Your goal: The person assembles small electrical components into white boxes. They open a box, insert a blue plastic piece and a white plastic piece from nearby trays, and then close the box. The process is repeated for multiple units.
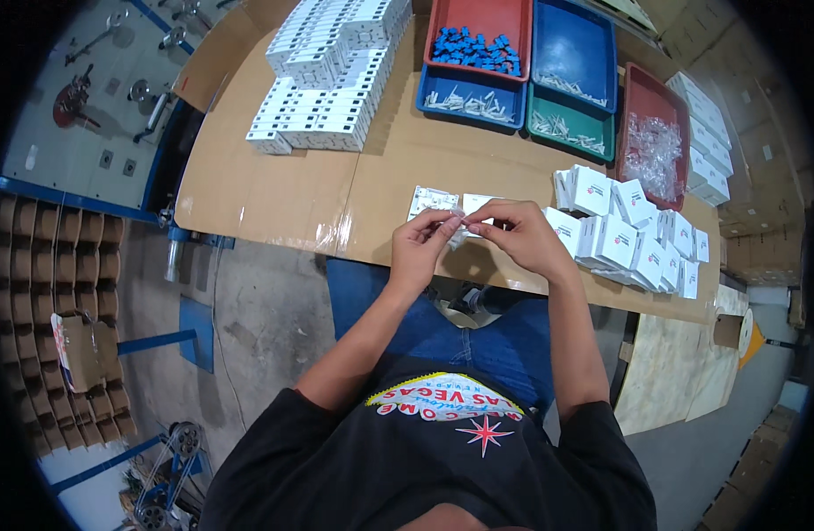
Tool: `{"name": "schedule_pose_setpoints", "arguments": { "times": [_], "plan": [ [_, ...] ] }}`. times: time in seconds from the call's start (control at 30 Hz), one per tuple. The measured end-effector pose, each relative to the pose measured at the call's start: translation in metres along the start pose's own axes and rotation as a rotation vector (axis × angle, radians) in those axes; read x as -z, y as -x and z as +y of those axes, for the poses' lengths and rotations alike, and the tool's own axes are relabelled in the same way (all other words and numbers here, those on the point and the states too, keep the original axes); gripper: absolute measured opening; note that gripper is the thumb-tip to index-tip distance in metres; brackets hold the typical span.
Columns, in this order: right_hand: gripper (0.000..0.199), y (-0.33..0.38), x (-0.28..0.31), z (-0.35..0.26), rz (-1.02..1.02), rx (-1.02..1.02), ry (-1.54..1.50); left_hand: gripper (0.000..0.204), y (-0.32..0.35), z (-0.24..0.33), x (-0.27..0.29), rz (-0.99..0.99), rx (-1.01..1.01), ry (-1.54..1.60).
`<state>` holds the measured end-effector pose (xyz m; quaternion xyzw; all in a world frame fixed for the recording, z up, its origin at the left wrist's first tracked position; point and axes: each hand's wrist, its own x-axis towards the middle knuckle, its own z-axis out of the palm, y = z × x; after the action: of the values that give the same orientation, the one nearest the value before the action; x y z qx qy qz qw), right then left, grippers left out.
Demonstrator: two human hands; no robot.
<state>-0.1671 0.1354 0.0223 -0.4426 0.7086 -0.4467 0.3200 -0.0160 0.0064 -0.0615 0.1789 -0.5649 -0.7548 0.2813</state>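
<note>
1. Two hands, the left hand (417, 253) and right hand (531, 234), pinch a crumpled clear plastic bag (458, 234) between thumbs and fingers, nearly meeting.
2. The bag is above the near edge of the cardboard-covered desk (292, 195).
3. Just beyond, a white slotted panel (432, 198) and a white square piece (479, 203) lie side by side, partly hidden by the hands.
4. Small white boxes (615, 239) crowd the right hand's side, reaching the near edge.
5. Leftward, a broad cardboard stretch gives room; the white module stack (327, 97) stands farther back.
6. Parts trays (518, 11) limit the far right.
</note>
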Motion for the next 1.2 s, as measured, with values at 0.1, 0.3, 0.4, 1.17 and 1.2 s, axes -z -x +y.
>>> {"name": "schedule_pose_setpoints", "arguments": {
  "times": [0.1, 0.3, 0.4, 1.17, 1.2],
  "plan": [
    [0.022, 0.014, -0.001, -0.017, 0.167, -0.048, -0.185, 0.017, 0.006, 0.035, -0.023, 0.134, 0.041, 0.079],
    [0.029, 0.026, -0.009, -0.034, 0.419, 0.012, -0.501, 0.014, 0.005, 0.060, -0.050, 0.236, -0.088, 0.151],
    [0.022, 0.034, -0.012, -0.028, 0.409, 0.025, -0.480, 0.014, 0.008, 0.062, -0.060, 0.185, -0.097, 0.132],
    [0.010, 0.041, -0.019, -0.004, 0.525, 0.041, -0.583, 0.013, 0.015, 0.052, -0.075, 0.104, -0.081, 0.079],
    [0.011, 0.041, -0.020, -0.004, 0.529, 0.049, -0.567, 0.012, 0.016, 0.053, -0.077, 0.110, -0.073, 0.084]
  ]
}}
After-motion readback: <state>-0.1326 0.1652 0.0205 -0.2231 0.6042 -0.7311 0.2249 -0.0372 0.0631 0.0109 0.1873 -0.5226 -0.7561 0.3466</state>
